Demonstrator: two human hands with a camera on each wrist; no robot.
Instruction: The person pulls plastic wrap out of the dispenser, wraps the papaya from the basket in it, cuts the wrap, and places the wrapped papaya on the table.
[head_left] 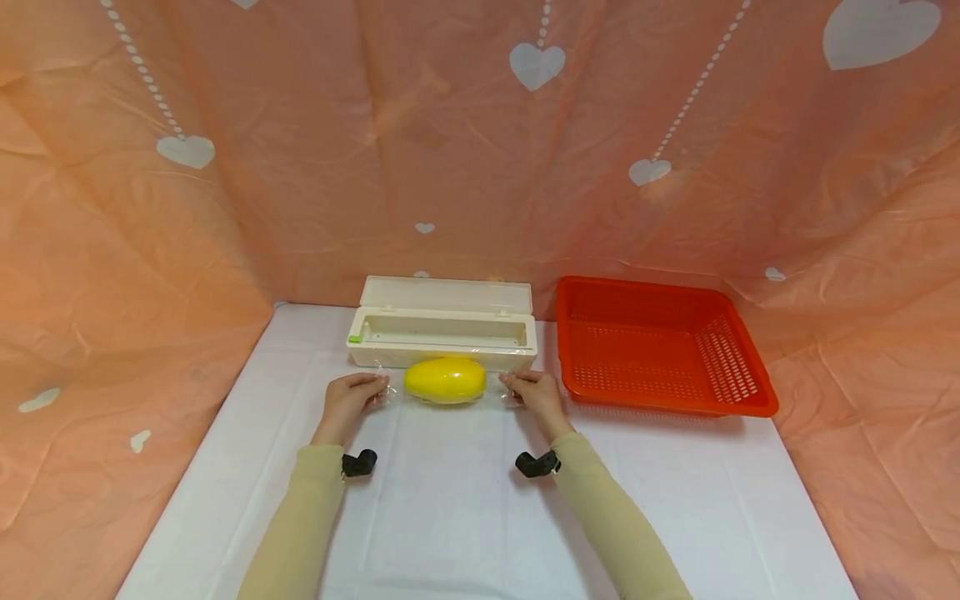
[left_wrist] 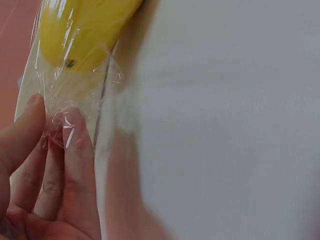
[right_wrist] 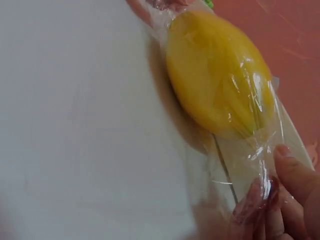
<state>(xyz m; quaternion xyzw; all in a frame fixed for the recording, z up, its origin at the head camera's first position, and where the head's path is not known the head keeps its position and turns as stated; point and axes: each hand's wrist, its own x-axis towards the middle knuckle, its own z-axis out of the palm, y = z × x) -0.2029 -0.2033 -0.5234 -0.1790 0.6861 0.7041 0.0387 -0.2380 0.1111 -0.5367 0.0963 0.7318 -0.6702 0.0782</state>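
A smooth yellow oval fruit [head_left: 446, 380], wrapped in clear plastic wrap [left_wrist: 75, 85], is in the middle, in front of a long white box. My left hand [head_left: 352, 404] pinches the gathered wrap at the fruit's left end between thumb and fingers. At the other end, my right hand [head_left: 538, 400] grips the bunched wrap the same way. The right wrist view shows the film stretched over the fruit [right_wrist: 217, 72] and down to the right fingers. Neither hand touches the fruit itself. A small dark spot marks its end in the left wrist view.
Just behind the fruit stands the white box [head_left: 442, 356], its lid [head_left: 446, 293] raised and a green piece at its left corner. An orange-red perforated basket [head_left: 667, 400] sits to the right. White cloth covers the table [head_left: 442, 517]; a peach curtain [head_left: 450, 167] hangs behind.
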